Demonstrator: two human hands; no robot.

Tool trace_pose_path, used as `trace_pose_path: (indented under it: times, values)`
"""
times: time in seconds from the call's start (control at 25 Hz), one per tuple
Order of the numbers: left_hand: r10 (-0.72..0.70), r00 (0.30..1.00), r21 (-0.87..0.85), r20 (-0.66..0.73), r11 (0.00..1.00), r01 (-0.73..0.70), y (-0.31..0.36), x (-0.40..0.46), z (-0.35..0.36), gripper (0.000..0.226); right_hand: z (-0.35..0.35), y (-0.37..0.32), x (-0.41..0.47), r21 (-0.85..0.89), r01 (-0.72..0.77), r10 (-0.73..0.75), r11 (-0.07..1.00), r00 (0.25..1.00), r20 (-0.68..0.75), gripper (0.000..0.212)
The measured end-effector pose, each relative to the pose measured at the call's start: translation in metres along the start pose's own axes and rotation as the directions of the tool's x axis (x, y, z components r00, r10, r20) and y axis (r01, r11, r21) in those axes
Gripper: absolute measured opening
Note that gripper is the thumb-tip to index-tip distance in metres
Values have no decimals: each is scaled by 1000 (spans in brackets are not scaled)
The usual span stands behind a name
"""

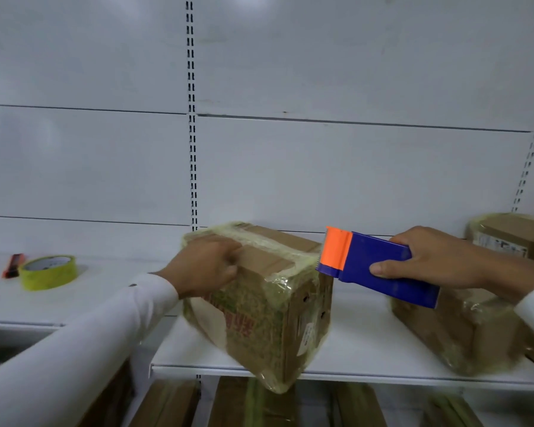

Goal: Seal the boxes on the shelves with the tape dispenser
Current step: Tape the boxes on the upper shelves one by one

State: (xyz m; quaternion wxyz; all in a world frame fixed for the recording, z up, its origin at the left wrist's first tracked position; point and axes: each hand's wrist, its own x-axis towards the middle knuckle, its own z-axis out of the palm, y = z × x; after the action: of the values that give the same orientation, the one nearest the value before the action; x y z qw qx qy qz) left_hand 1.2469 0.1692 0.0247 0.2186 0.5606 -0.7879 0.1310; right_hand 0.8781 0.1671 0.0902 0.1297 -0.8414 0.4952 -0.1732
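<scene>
**Tape dispenser meeting the box's upper right edge**

The blue and orange tape dispenser (373,266) is sitting right of centre, its orange toothed end touching the upper right edge of the middle cardboard box (259,306). The right hand (438,260) is gripping the dispenser's blue body, thumb lying along the near face and fingers curling over the top. The box, wrapped in yellowish tape, is standing on the white shelf (352,349), its near corner hanging over the front lip. The left hand (207,266) is gripping the box's top left edge, fingers curling over it, at 9 o'clock from the dispenser. A second taped box (463,331) is lying at 4 o'clock from the dispenser, partly under the right wrist. A third box (512,235) is showing at 3 o'clock, by the frame's edge. Far off at 9 o'clock, a yellow-green tape roll (48,272) is resting on the neighbouring shelf, with a red and black object (11,265) just beside it.
</scene>
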Motion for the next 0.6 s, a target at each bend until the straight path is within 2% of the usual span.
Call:
trace_pose_path:
  times: [0.12, 0.2, 0.28, 0.32, 0.48, 0.6]
  values:
    - [3, 999, -90, -38, 996, -6, 57, 2, 7, 38, 6, -5, 9, 9, 16, -16, 1000, 1000, 25, 42]
    - [-10, 1000, -35, 17, 999, 11, 85, 3, 16, 46, 6, -7, 10, 20, 23, -24, 1000, 999, 42, 47]
    - [-15, 1000, 50, -2, 999, 16, 90, 2, 24, 54, 5, -11, 7, 31, 23, -25, 999, 998, 59, 51]
    - [1, 1000, 41, -9, 999, -1, 85, 0, 25, 57, 5, -11, 5, 33, 21, -23, 999, 998, 66, 55]
    - [143, 985, -267, 100, 957, -112, 43, -17, 11, 59, 2, -13, -1, 92, 40, -50, 995, 993, 107, 68]
    - [109, 987, -334, 122, 940, -62, 13, -25, 4, 51, 2, -22, -3, 135, 66, -82, 989, 990, 118, 59]
